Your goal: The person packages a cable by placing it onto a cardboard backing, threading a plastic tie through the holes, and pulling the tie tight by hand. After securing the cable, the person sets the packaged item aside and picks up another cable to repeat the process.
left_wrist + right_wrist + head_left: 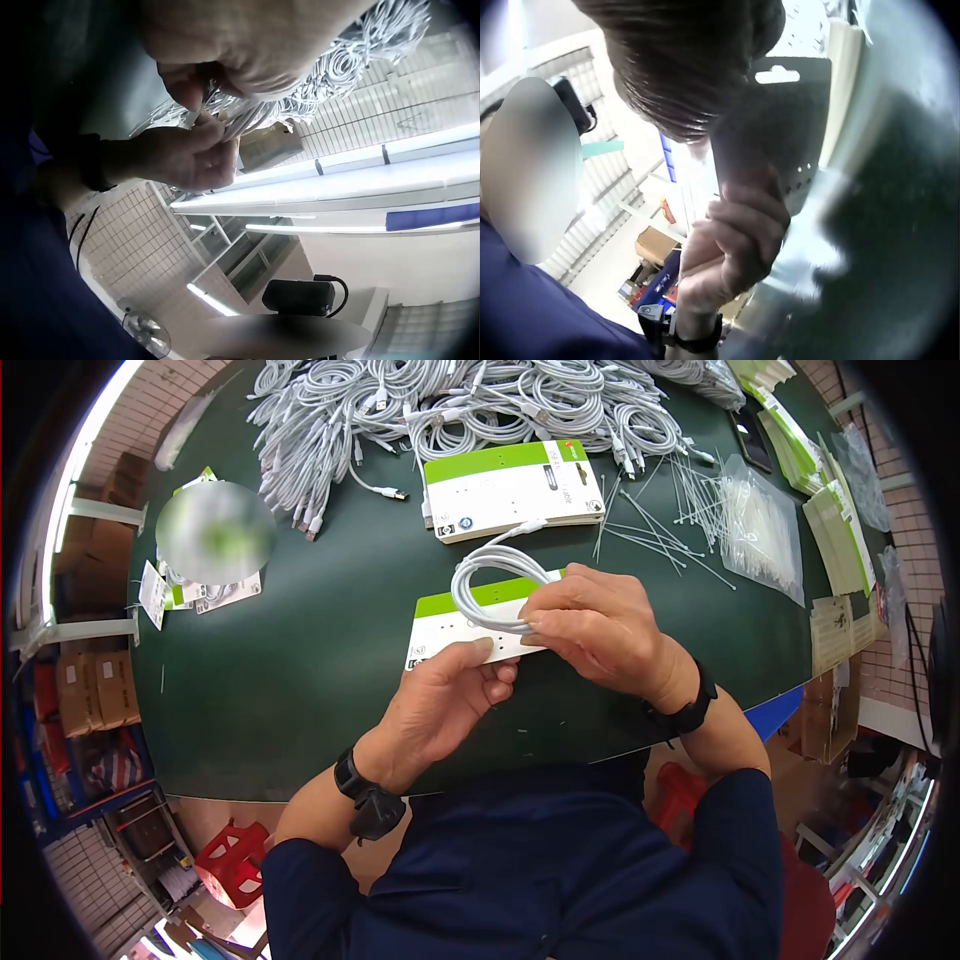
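Observation:
A green-and-white packaging card [430,628] is tilted close over the dark green table. My left hand [440,695] grips its lower edge, thumb across the printed face and fingers curled behind. Against the card's front lies a coiled white cable [468,595], pinched between the thumb and fingers of my right hand [615,632]. One connector [530,526] sticks up from the top of the coil. In the right wrist view the card's back [776,124] shows a hanging slot and small holes. The left wrist view shows the coil [255,116] between both hands.
Beyond the hands lies a stack of similar cards [510,500], with a large heap of white cables [440,410] behind it. Loose cable ties [665,525] and a bag of ties [760,545] are to the right. Carded cables [228,592] sit at left, a phone [750,438] at back right.

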`<state>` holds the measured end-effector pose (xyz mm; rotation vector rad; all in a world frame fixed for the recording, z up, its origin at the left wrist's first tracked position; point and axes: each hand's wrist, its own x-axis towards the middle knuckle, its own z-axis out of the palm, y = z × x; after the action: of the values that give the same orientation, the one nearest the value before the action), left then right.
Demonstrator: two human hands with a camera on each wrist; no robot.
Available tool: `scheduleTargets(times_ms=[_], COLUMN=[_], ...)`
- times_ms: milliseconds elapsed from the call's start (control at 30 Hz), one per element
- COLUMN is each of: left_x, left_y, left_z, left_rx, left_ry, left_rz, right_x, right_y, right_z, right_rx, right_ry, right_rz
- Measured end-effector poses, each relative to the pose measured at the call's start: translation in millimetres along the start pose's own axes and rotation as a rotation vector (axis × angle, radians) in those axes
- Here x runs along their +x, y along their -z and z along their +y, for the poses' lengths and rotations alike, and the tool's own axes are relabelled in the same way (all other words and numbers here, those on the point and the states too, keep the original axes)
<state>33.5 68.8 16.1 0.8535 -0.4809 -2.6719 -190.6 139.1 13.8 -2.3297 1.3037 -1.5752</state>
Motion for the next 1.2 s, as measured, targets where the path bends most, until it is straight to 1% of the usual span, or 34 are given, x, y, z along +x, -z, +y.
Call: scheduleTargets(times_ms=[100,167,200,300,333,400,433,533,633,733,800,900,1000,1100,1200], left_x=[-0.4,1.0,3.3,13.7,18.2,26.5,29.4,36.0,40.3,41.9,43.1,41.4,41.6,42.8,44.5], left_y=[-6.2,-14.5,-18.0,-24.1,-25.1,-25.6,-26.9,-28.2,-25.6,-24.8,-20.2,-14.1,-21.0,-27.7,-23.6], left_z=[3.4,7.9,10.5,19.2,21.5,24.1,24.2,25.0,26.0,22.7,23.3,25.7,23.0,20.4,14.3], left_rx=[0.135,0.261,0.327,0.333,0.358,0.404,0.425,0.493,0.555,0.592,0.654,0.675,0.582,0.623,0.615], left_ry=[-0.070,-0.173,-0.224,-0.280,-0.291,-0.311,-0.316,-0.342,-0.377,-0.405,-0.400,-0.379,-0.433,-0.468,-0.424], left_rz=[-0.001,-0.019,-0.032,-0.106,-0.130,-0.171,-0.164,-0.151,-0.156,-0.147,-0.147,-0.185,-0.189,-0.054,0.046], right_x=[12.8,22.6,24.1,34.5,35.7,34.0,32.0,27.7,23.3,20.7,19.4,17.9,17.3,15.7,11.9], right_y=[13.4,23.3,24.1,35.0,33.7,30.3,28.8,27.0,24.9,23.2,21.4,18.8,17.7,11.9,5.2], right_z=[-5.7,-8.0,-6.9,-4.6,-5.1,-5.4,-5.1,1.6,9.1,9.5,11.2,12.0,12.5,11.4,10.9], right_rx=[-0.019,-0.035,-0.066,-0.181,-0.184,-0.195,-0.199,-0.169,-0.061,0.014,0.045,0.095,0.140,0.186,0.220], right_ry=[-0.061,-0.073,-0.088,-0.059,-0.066,-0.082,-0.091,-0.125,-0.158,-0.265,-0.279,-0.323,-0.345,-0.355,-0.372], right_rz=[-0.116,-0.164,-0.128,-0.128,-0.089,-0.069,-0.059,-0.051,-0.022,-0.055,-0.071,-0.096,-0.120,-0.134,-0.130])
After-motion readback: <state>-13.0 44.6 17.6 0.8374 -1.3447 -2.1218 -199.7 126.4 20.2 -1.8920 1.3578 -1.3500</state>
